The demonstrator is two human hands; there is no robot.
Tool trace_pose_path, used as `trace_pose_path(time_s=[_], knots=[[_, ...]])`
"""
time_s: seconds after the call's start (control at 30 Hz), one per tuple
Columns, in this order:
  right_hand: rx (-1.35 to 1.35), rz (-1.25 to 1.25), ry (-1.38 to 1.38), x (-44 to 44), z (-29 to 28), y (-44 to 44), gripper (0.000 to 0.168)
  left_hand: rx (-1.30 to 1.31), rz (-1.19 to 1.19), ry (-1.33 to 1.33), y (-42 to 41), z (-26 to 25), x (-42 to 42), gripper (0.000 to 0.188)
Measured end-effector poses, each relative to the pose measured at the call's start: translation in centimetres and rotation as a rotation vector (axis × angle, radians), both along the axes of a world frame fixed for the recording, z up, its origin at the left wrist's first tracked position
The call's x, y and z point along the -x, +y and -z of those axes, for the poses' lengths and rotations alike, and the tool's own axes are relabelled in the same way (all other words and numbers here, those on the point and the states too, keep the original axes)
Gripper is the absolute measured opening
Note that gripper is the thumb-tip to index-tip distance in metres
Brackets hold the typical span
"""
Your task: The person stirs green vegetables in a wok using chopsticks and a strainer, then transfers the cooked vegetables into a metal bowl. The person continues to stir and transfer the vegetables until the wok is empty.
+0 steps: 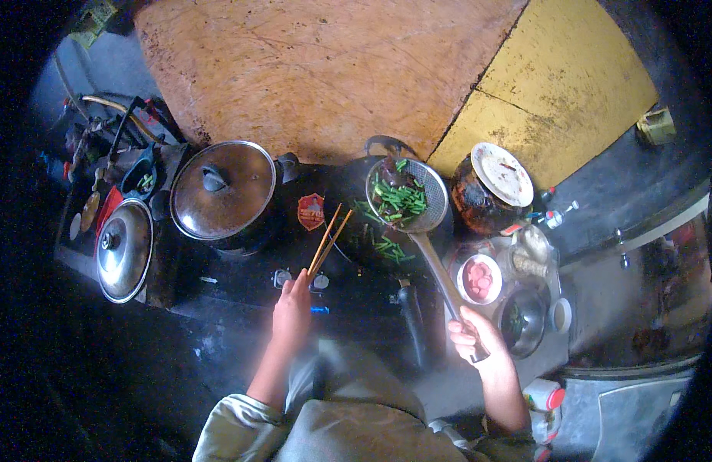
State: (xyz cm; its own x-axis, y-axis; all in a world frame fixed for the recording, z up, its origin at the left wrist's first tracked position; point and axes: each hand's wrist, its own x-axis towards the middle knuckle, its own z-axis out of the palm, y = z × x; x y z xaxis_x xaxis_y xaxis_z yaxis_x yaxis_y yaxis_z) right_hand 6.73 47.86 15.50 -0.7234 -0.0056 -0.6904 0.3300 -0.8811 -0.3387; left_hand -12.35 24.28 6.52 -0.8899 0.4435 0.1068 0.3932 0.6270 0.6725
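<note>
My right hand [477, 339] grips the handle of a mesh skimmer [439, 202], whose basket is over a dark wok [356, 248]. Cut green vegetable pieces [403, 199] lie in the basket, with some dark brown pieces among them. More green pieces [392, 249] are visible in the wok below. A pair of wooden chopsticks [328, 241] is held in my left hand [292, 306], their tips apart and pointing towards the wok's left side. The wok's long handle [411, 317] extends towards my body.
Left of the wok stands a large pot with a glass lid [229, 190]; beyond it is a metal lid [125, 251]. At right are a plate-topped dark jar [477, 196], a white bowl of pink slices [479, 279] and a metal bowl [523, 323]. Orange boarding [321, 75] rises behind.
</note>
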Motion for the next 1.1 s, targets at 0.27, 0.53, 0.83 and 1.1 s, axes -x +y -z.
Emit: trace_pose_path(time_s=[0.27,0.53,0.83,1.1], knots=[[-0.228,0.052,0.037,0.3,-6.4,-0.9,0.034,0.022,0.0,-0.027,0.0,-0.6,0.1,0.032],[0.131,-0.015,0.045,-1.1,-1.5,-0.8,0.031,-0.047,-0.007,-0.075,-0.6,0.4,0.1,0.032],[0.035,0.001,0.057,0.4,-6.5,0.0,0.029,-0.053,-0.005,-0.109,-0.2,-0.5,0.3,0.03],[-0.259,-0.013,0.269,0.5,-7.0,-1.4,0.033,-0.178,-0.015,-0.167,-0.1,-1.0,0.0,0.029]])
